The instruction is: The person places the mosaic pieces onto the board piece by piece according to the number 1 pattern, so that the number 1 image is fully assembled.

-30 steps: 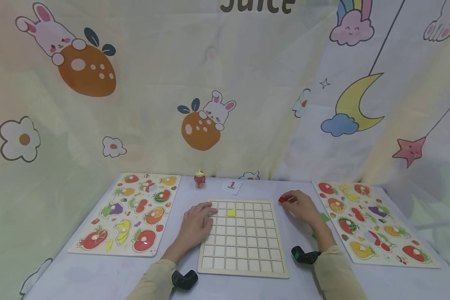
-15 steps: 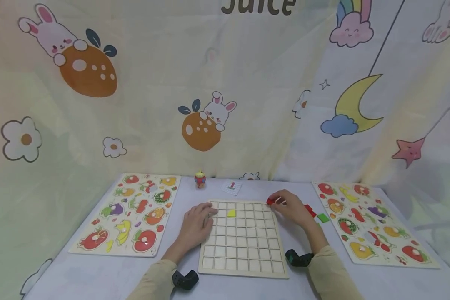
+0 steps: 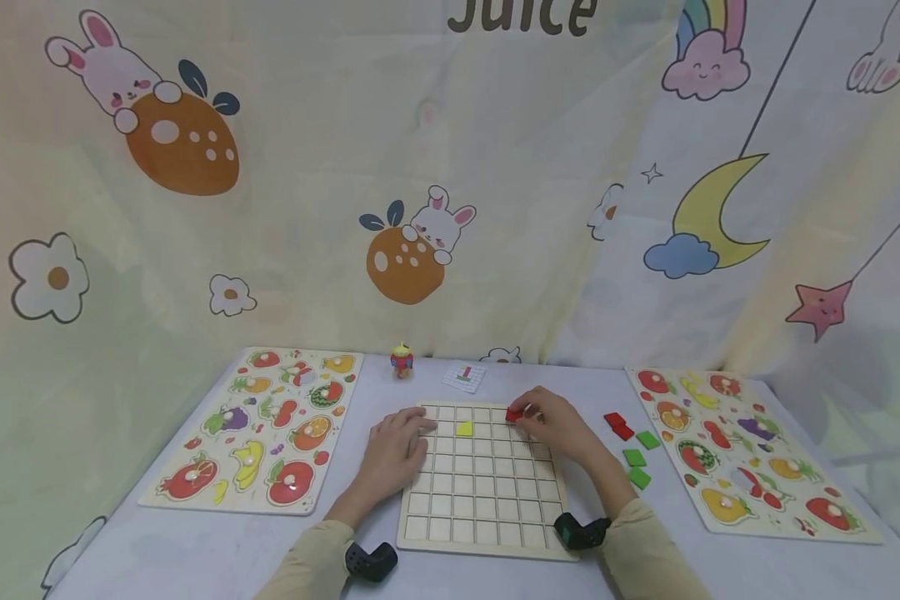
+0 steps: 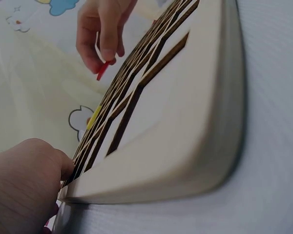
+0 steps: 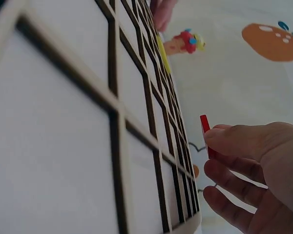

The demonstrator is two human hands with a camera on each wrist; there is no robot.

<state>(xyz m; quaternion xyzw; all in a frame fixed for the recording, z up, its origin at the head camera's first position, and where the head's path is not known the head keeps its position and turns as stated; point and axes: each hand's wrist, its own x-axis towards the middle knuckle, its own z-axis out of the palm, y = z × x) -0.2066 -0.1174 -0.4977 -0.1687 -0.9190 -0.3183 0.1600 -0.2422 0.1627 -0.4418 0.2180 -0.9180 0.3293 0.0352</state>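
Fingertips of your right hand [image 3: 553, 427] pinch a red tile [image 3: 513, 414] just above the far row of the grid board [image 3: 483, 533], right of the middle. Your left hand [image 3: 394, 450] lies flat with relaxed fingers on the board's far left corner, gripping nothing. A yellow tile [image 3: 463, 428] sits in a cell of the second row, between your hands. Spare red tiles [image 3: 617, 424] and green tiles [image 3: 637, 457] lie on the table beyond the board's right edge.
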